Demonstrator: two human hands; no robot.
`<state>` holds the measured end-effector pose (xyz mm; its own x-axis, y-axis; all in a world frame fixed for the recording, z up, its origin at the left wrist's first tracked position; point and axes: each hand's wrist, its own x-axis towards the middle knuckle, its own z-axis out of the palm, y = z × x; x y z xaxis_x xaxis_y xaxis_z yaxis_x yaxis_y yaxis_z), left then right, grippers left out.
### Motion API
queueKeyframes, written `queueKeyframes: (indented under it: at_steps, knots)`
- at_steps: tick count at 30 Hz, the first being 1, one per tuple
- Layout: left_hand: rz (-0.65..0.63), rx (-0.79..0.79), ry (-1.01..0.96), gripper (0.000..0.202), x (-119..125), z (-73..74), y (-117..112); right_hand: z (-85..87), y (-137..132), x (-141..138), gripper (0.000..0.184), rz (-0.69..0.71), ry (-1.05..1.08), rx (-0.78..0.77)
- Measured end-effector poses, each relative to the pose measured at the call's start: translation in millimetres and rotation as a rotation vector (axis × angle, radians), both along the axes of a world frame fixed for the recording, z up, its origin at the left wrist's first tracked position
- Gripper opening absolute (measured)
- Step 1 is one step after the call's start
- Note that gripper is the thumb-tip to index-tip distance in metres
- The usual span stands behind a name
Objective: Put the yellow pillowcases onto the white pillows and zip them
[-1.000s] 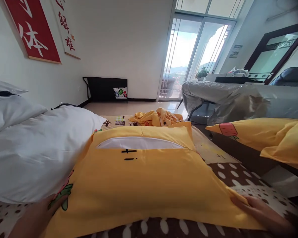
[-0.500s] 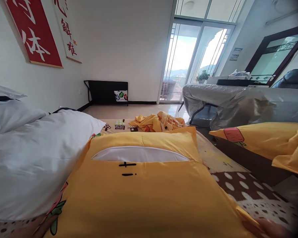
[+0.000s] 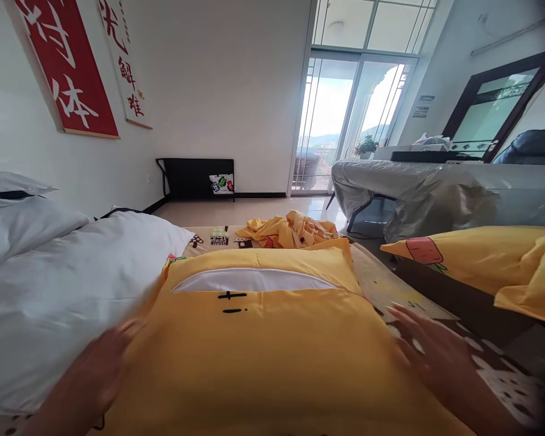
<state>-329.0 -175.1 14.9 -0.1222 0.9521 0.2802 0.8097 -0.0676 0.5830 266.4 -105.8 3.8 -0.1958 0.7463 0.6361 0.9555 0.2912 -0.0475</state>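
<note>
A yellow pillow (image 3: 254, 357) lies in front of me, its case printed with small black marks. Through a long slit near its far end, white inner fabric (image 3: 254, 280) shows. My left hand (image 3: 102, 363) is at the pillow's left side, smeared by motion, so its finger pose is unclear. On the opposite side, my right hand (image 3: 429, 348) has its fingers stretched out and apart along the pillow's right edge. Whether that hand presses on the fabric I cannot tell.
White pillows (image 3: 72, 272) are piled at the left. Crumpled yellow cloth (image 3: 290, 230) lies beyond the pillow on a patterned blanket (image 3: 390, 284). Another yellow pillow (image 3: 476, 251) is at the right. Behind it stands a plastic-covered table (image 3: 436, 188).
Both hands have come up from the lower edge of the view along the pillow's sides. The right hand, earlier at the pillow's near right corner, is now farther forward. The view has tilted slightly up.
</note>
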Motion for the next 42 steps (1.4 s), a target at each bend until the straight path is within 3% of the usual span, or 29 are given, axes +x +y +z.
queueKeyframes:
  at_steps: [2,4,6,8,11,14,18,21,24,27,29,32,36,39,42]
  knots:
    - [-0.269,0.116,0.209,0.044,39,41.5,31,31.7,19,-47,0.043,0.223,-0.007,-0.097]
    - [-0.466,0.126,0.293,0.044,78,73.3,62,57.6,31,-91,0.045,0.41,-0.006,-0.193]
    - [-0.575,0.081,0.302,0.043,110,92.3,84,73.4,40,-122,0.042,0.54,0.004,-0.267]
    - [-0.637,0.002,0.305,0.04,132,100.3,96,80.5,46,-141,0.034,0.6,0.008,-0.337]
    - [-0.693,-0.09,0.377,0.043,148,99.9,95,86.3,51,-152,0.011,0.607,-0.04,-0.459]
    - [-0.7,-0.154,0.459,0.042,149,93.4,89,98.2,48,-154,0.02,0.652,-0.101,-0.499]
    - [-0.68,-0.269,0.484,0.035,144,80.4,90,108.5,50,-156,0.026,0.724,-0.035,-0.336]
    - [-0.611,-0.23,0.4,0.043,143,68.0,97,93.2,62,-157,0.03,0.622,-0.044,-0.259]
    - [-0.541,-0.15,0.307,0.05,148,62.3,107,68.0,73,-154,0.033,0.47,-0.056,-0.371]
    - [-0.553,-0.161,0.326,0.05,157,74.0,115,51.2,78,-151,0.032,0.412,0.042,-0.487]
    - [-0.584,-0.182,0.435,0.047,164,89.5,116,45.9,78,-149,0.032,0.391,0.111,-0.529]
    - [-0.528,-0.123,0.634,0.035,166,108.2,107,40.9,77,-146,0.031,0.35,0.151,-0.546]
    - [-0.498,-0.039,0.664,0.017,136,103.7,92,34.5,78,-144,0.032,0.345,0.206,-0.552]
    - [-0.468,0.126,0.571,0.023,102,87.7,90,31.2,78,-146,0.032,0.346,0.223,-0.557]
    - [-0.381,0.288,0.454,0.028,84,71.9,97,29.4,77,-151,0.032,0.334,0.198,-0.553]
